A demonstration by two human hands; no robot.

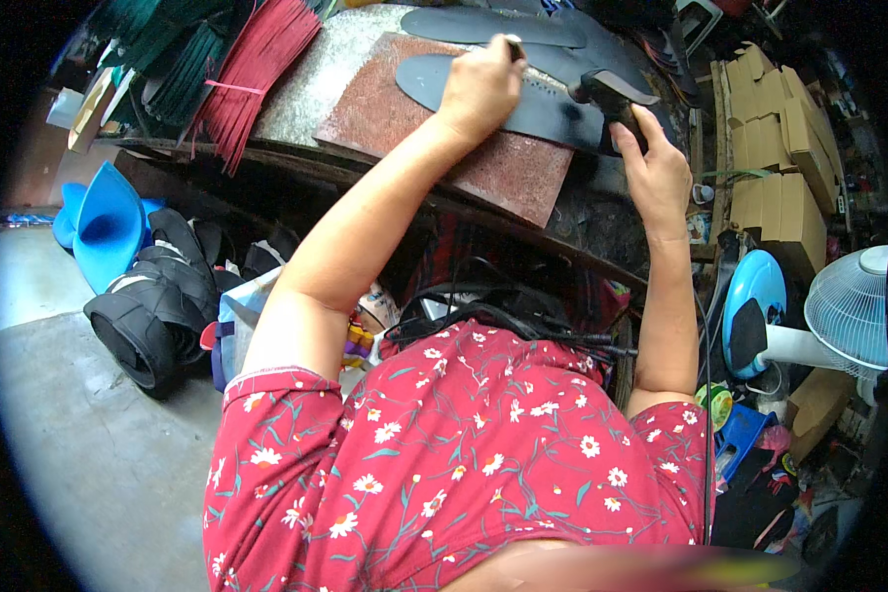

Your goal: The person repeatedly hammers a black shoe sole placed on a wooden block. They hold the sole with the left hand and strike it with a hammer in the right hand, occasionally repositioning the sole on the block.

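Observation:
My right hand (653, 173) grips the handle of a hammer (612, 91), its dark head raised over the work and to the right of my left hand. Closed in a fist, my left hand (481, 91) holds a short punch (514, 44) whose pale top pokes out above the fingers; its lower end is hidden. Under that hand lies a dark grey sole-shaped sheet (419, 81) with a row of small marks or holes along it. Beneath the sheet is a worn reddish-brown board (523, 187). A second grey sole-shaped sheet (464, 25) rests just behind.
Bundles of red strips (257, 74) and dark green strips (183, 69) lie at the left of the bench. Rolled black material (153, 316) and blue sheets (109, 227) stand on the floor. At right are stacked cardboard boxes (779, 212) and a fan (849, 306).

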